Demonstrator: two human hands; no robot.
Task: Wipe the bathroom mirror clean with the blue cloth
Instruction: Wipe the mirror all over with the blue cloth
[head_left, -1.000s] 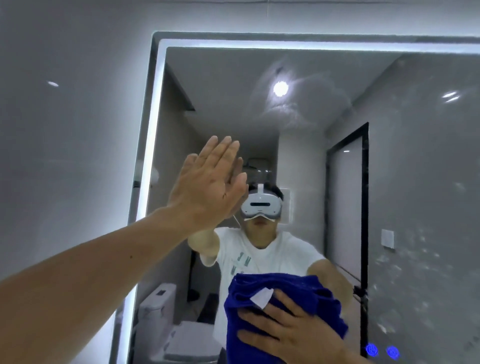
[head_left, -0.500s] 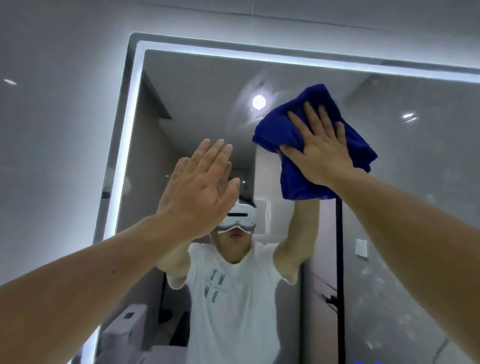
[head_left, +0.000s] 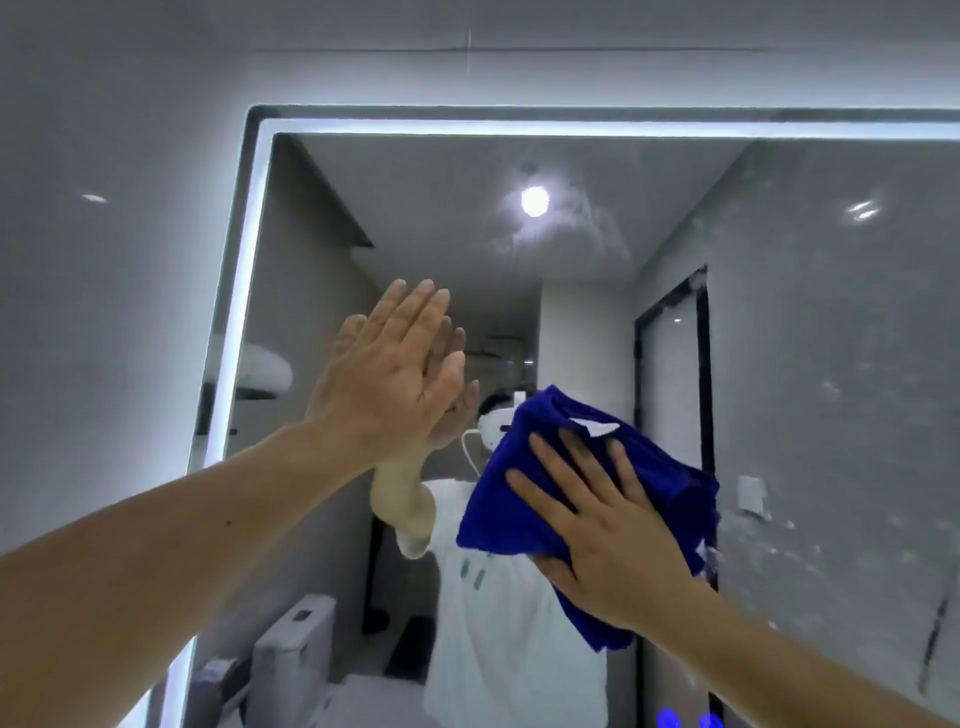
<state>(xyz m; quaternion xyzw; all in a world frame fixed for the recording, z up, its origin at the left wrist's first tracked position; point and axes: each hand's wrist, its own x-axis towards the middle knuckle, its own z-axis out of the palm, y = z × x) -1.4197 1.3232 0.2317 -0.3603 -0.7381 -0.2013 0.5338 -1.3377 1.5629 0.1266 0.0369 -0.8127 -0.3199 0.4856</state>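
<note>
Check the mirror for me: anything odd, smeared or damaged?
No damage shows. The wall-mounted, light-edged bathroom mirror has whitish smears near the reflected ceiling lamp and speckled spots on its right side. The left hand lies flat on the glass; the right hand presses the folded blue cloth.

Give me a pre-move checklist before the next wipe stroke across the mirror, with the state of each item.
1. Right hand flat on the blue cloth: ok.
2. Cloth against the mirror glass: ok.
3. Left hand braced, fingers straight, apart from the cloth: ok.
4. Glass at right free of smears: not ok, spots remain.
5. Haze around the reflected ceiling light cleared: not ok.
6. Cloth dampness: cannot tell.
</note>
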